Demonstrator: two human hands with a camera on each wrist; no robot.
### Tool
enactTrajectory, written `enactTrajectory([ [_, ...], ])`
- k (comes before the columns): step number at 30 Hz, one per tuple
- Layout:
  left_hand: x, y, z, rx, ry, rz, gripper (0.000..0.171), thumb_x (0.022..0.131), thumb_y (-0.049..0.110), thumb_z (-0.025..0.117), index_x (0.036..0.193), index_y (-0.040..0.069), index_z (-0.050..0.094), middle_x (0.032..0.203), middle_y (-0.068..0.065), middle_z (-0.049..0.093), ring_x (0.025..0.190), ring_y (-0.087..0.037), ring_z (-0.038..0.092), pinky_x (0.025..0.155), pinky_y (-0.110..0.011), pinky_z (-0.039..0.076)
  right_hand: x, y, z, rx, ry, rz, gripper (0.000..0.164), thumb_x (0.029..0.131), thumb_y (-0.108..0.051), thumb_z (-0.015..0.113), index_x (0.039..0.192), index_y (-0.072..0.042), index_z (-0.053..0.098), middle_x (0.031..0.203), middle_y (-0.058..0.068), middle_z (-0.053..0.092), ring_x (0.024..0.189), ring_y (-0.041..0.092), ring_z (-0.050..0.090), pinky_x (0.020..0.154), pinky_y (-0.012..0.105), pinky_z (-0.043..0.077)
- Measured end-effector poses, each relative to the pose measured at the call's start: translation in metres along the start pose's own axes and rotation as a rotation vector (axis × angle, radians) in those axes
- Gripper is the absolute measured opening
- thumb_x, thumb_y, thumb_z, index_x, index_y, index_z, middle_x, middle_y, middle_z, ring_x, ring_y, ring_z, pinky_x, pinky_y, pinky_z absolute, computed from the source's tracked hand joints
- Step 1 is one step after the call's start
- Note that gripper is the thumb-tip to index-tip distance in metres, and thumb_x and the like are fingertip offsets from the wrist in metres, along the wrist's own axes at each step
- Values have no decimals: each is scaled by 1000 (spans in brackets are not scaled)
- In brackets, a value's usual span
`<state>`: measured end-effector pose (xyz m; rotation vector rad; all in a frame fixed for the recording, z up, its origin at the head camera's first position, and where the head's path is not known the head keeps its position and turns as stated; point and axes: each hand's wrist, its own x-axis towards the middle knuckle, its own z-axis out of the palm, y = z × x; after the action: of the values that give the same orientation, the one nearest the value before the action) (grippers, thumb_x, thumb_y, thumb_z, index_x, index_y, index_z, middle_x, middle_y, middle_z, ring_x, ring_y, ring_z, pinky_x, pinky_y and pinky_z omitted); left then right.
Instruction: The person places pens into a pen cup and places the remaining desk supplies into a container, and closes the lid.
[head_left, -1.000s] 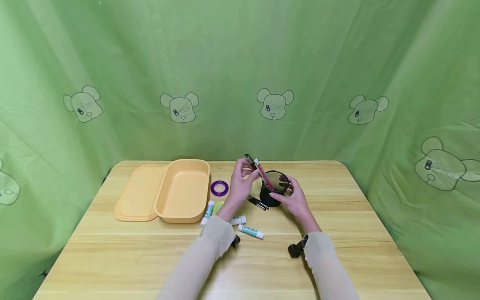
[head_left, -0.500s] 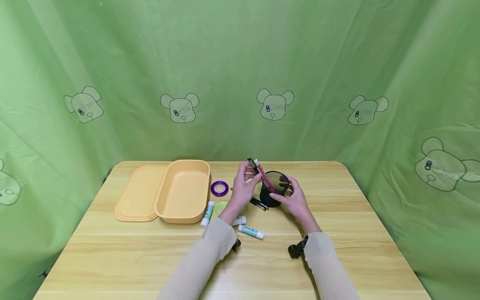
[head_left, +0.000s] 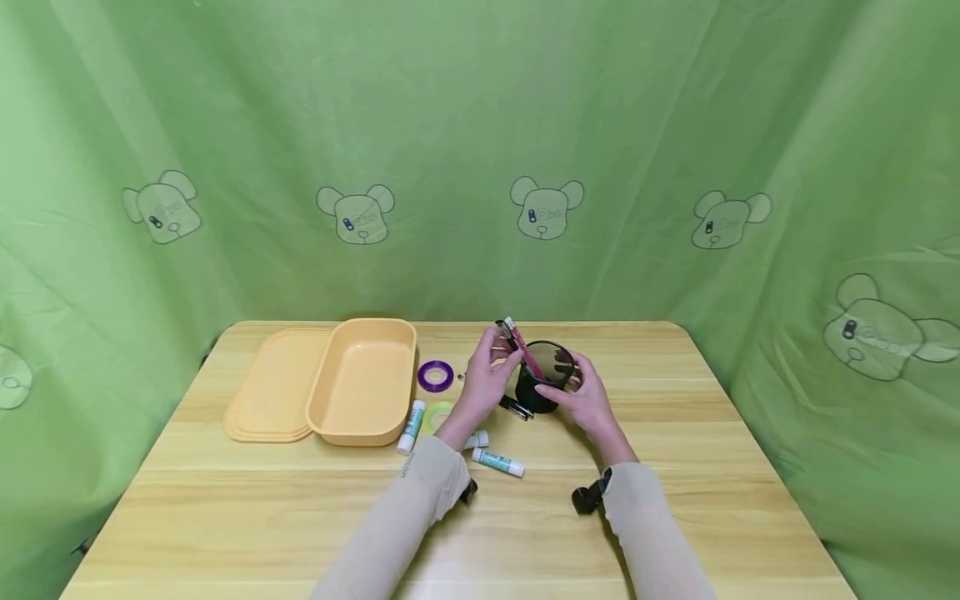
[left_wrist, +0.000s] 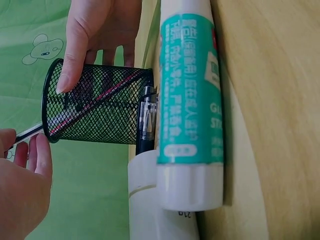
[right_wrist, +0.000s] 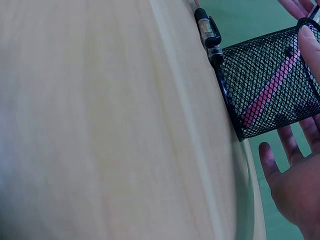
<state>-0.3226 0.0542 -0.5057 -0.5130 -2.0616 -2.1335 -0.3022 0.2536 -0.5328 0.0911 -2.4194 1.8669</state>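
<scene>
A black mesh pen holder [head_left: 536, 397] stands upright on the table, and my right hand [head_left: 588, 402] grips its side, thumb near the rim. Inside leans a red pencil [head_left: 527, 354], its white end sticking out at the left. My left hand [head_left: 485, 382] pinches a black pen [head_left: 504, 331] between thumb and fingers beside that pencil. In the left wrist view, the pen [left_wrist: 30, 132] slants in at the holder's rim, its lower end hard to make out behind the mesh. Black pens [head_left: 515, 407] lie on the table against the holder's base.
Glue sticks [head_left: 498, 462] lie in front of the left wrist, one [head_left: 411, 427] beside an orange plastic box [head_left: 360, 438]. The box's lid [head_left: 270, 392] lies at its left. A purple tape roll [head_left: 435, 376] and a yellow-green tape roll [head_left: 436, 415] are between box and left hand.
My left hand has moved a little right and lowered the pen toward the pen holder's opening. My right hand keeps its grip on the pen holder.
</scene>
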Motion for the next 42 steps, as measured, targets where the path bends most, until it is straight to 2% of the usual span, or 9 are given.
enactTrajectory([
  [6, -1, 1, -3, 32, -24, 8, 27, 92, 13, 63, 117, 13, 53, 109, -6, 60, 101, -18, 61, 88, -25, 54, -9, -21, 3, -25, -9, -13, 85, 73, -21, 84, 143, -6, 37, 143, 17, 41, 130, 37, 40, 110, 53, 32],
  [15, -2, 1, -3, 118, -66, 14, 24, 92, 7, 63, 115, 8, 55, 110, -2, 60, 104, -15, 61, 89, -22, 52, -11, -22, 2, -23, -3, -18, 84, 73, -22, 85, 142, -7, 39, 142, 16, 43, 130, 35, 40, 111, 52, 31],
  [23, -3, 0, -3, 95, -67, 24, 27, 91, 6, 64, 116, 6, 55, 109, -2, 60, 103, -15, 61, 89, -22, 52, -9, -18, 2, -9, -1, -22, 84, 72, -21, 85, 141, -7, 39, 142, 16, 42, 129, 34, 41, 111, 51, 32],
  [30, -4, -2, -3, 79, -66, 45, 30, 90, 5, 64, 119, 5, 54, 108, -4, 60, 103, -19, 61, 90, -22, 52, 4, 12, 2, 9, 20, -36, 85, 71, -25, 86, 141, -15, 40, 141, 11, 44, 128, 31, 42, 111, 49, 31],
  [32, -4, -2, -3, 74, -64, 44, 31, 90, 5, 65, 119, 5, 53, 108, -5, 59, 103, -20, 61, 90, -23, 52, 5, 14, 2, 6, 25, -37, 84, 71, -26, 86, 141, -16, 41, 140, 10, 44, 127, 32, 44, 111, 48, 32],
  [37, -5, -3, -3, 67, -59, 29, 32, 89, 5, 65, 119, 6, 53, 107, -4, 59, 102, -17, 60, 90, -23, 52, 3, 9, 2, 11, 17, -19, 85, 70, -26, 86, 140, -15, 40, 140, 10, 44, 127, 31, 44, 111, 47, 32],
  [42, -5, -4, -4, 63, -59, 25, 33, 89, 6, 66, 119, 5, 53, 107, -4, 58, 101, -15, 60, 89, -22, 52, -5, -9, 2, 33, -3, -23, 84, 71, -20, 86, 141, -7, 39, 141, 16, 42, 128, 36, 43, 112, 50, 30],
])
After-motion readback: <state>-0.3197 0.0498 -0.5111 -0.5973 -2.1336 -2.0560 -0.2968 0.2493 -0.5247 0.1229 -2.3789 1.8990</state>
